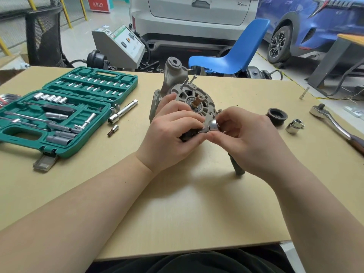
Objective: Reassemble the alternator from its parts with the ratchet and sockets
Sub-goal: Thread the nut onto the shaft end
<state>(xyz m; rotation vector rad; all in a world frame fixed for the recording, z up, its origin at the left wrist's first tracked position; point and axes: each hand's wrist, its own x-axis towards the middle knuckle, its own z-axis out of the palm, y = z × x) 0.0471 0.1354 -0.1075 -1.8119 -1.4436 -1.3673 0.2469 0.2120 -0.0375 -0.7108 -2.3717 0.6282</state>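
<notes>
At the centre of the frame, a person is steadying an alternator (183,95) on a tan table (177,203), the left hand (171,134) curling round its lower edge. The right hand (246,134) is pinching the shiny head of a small ratchet (213,125) against the housing. A green socket case (59,107) is lying open at left; a larger ratchet (331,121) and a loose socket (294,126) are lying at right.
</notes>
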